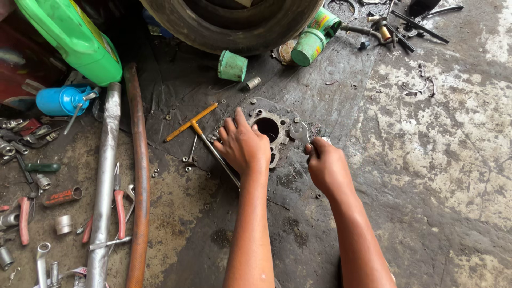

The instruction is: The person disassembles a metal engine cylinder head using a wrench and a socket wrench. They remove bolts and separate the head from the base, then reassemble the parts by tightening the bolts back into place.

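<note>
A grey metal engine cylinder block (269, 127) with a round bore lies on the oily concrete floor. My left hand (242, 145) rests flat on its left side, fingers spread, holding it down. My right hand (326, 165) grips the handle of an open-ended spanner (300, 133), whose jaw sits at the block's right edge. A T-handle wrench with a yellow-orange crossbar (192, 122) lies just left of my left hand, its shaft running under the hand.
A tyre (229, 24) stands behind the block. Green cans (309, 45) and a green cup (232, 65) lie near it. A green jug (74, 37), blue oil can (61, 100), two long pipes (106, 176), red pliers (120, 205) and loose bolts lie left.
</note>
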